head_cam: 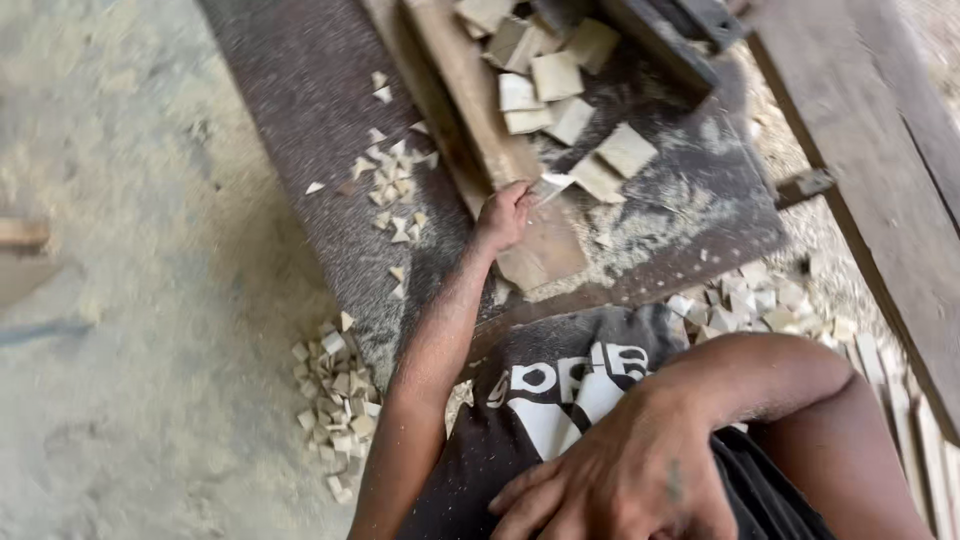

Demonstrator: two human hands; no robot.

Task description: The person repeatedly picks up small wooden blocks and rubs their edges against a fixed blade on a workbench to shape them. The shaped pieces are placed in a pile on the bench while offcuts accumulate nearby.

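Left hand: my left hand (503,215) reaches far out over the counter (310,90), fingers closed on a thin pale wood chip (556,183) beside the long plank (480,110).
Right hand: my right hand (625,475) lies near me, flat on the dark shorts (530,400), fingers spread, holding nothing.
Chip place: held at the plank's right edge, just near of the square wood blocks (570,100).
Counter left: small offcuts (395,190) scattered.
Floor: pile of scraps (335,400) on the sawdust (130,300), near left.
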